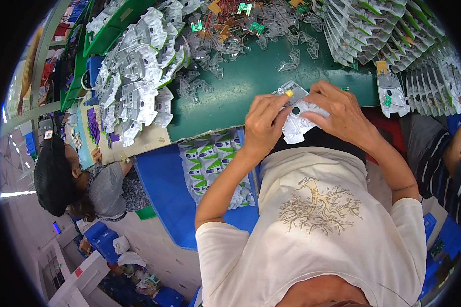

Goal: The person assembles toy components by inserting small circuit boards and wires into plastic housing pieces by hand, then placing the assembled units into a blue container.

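A pale grey-and-white plastic shell [293, 131] is held at the near edge of a smooth dark-green counter [228, 105], just in front of the person's waist. The fingers of the left hand [264, 123] grip its left side; those of the right hand [339, 110] are closed on its right side.

On the counter's left stands a high heap of white plastic shells with green edges [138, 77]; slanting rows of similar pale shells [363, 33] fill the far right. Between them, toward the back, lie scattered small clear plastic frames [210, 59], thin red wires and a green square circuit board [256, 28].

Below the counter's front is a broad blue surface [164, 192] with a clear bag of green-and-white packs [215, 163]. A co-worker in a black cap [54, 176] sits at left; another, in dark striped clothing [438, 163], is at right. Blue bins [102, 241] stand at lower left.
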Motion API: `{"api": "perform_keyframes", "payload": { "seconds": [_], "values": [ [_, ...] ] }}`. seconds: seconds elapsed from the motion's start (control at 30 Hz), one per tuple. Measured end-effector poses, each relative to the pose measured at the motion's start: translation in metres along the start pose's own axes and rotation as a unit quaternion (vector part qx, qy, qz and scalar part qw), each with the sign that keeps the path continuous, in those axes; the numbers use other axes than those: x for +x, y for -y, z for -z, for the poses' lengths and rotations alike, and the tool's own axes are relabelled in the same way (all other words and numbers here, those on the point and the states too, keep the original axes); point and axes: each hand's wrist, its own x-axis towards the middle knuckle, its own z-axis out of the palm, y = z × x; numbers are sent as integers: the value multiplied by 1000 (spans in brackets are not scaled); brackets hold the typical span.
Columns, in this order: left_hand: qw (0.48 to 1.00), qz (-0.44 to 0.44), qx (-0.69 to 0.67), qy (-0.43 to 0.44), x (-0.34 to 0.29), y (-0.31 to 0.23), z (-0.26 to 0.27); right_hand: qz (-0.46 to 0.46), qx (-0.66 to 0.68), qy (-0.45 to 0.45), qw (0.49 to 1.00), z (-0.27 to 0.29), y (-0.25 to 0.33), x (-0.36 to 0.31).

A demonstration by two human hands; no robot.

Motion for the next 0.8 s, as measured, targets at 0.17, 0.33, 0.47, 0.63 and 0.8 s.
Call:
{"api": "perform_keyframes", "payload": {
  "seconds": [0.17,0.33,0.47,0.63,0.8],
  "values": [
    [998,-20,-22,49,7,3,1,-21,-15,50,998,6,8,-4],
    [988,-34,1,153,18,-2,10,-16,7,10,1000,15,13,-2],
    [989,-32,5,148,13,-1,11,-191,436,95,874,26,21,-8],
    [994,-12,-4,108,11,-5,2,47,16,-60,997,-4,29,-28],
    [993,-6,-14,115,9,-3,4,56,-50,-52,996,-24,27,-35]
  ]
}}
